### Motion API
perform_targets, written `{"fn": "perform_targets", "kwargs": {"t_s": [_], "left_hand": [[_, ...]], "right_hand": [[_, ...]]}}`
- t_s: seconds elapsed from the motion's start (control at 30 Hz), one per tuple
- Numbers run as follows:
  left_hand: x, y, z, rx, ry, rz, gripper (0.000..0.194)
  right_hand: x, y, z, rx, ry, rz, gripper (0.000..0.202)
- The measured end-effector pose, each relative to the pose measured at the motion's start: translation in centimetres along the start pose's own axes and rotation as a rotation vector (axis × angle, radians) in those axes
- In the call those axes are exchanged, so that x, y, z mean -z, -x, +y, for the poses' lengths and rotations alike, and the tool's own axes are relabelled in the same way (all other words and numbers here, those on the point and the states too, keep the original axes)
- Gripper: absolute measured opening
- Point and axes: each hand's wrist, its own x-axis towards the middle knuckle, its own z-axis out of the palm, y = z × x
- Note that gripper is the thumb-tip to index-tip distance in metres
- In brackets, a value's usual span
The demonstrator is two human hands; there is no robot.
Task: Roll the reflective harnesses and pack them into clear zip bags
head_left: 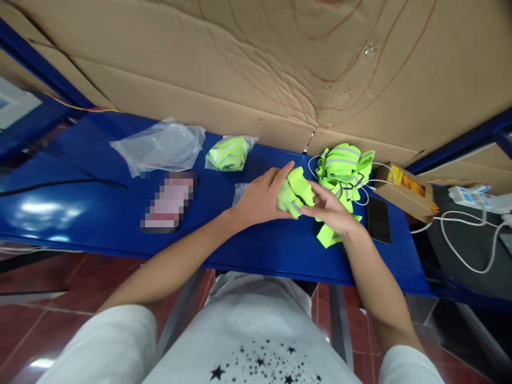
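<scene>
Our left hand point(264, 196) curls part-closed around a neon bundle point(301, 188), and our right hand point(331, 209) grips its right side, thumb and fingers slightly parted. We have it over the blue table point(260, 246), between a bagged bundle point(229, 154) and a strap pile point(341, 161); beside the pile lies a phone point(378, 220).

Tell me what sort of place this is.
Probably a workshop or packing bench, though little of the room shows: a blue table backed by cardboard, clear plastic bags lying on it, and a pile of neon-yellow striped bands.
</scene>
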Motion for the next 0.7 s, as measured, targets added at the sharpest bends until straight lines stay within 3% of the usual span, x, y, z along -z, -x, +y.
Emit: {"fn": "perform_targets", "kwargs": {"t_s": [0.1,0.33,0.5,0.6,0.7], "left_hand": [[0.1,0.0,-0.5,-0.029,0.042,-0.009,0.135],[-0.2,0.0,-0.6,-0.029,0.098,0.02,0.138],[-0.4,0.0,0.0,0.037,-0.033,-0.053,0.146],[-0.4,0.2,0.6,-0.021,-0.168,-0.082,0.136],[-0.2,0.3,1.1,-0.109,-0.237,-0.1,0.112]], "right_hand": [[0.3,0.1,0.0,0.094,0.124,0.036,0.065],[-1.9,-0.7,1.7,0.228,0.341,0.368,0.065],[-3.5,-1.2,2.2,0.191,0.298,0.47,0.062],[-3.1,-1.3,2.1,0.156,0.326,0.5,0.063],[-2.7,-1.2,2.0,0.125,0.349,0.52,0.06]]}}
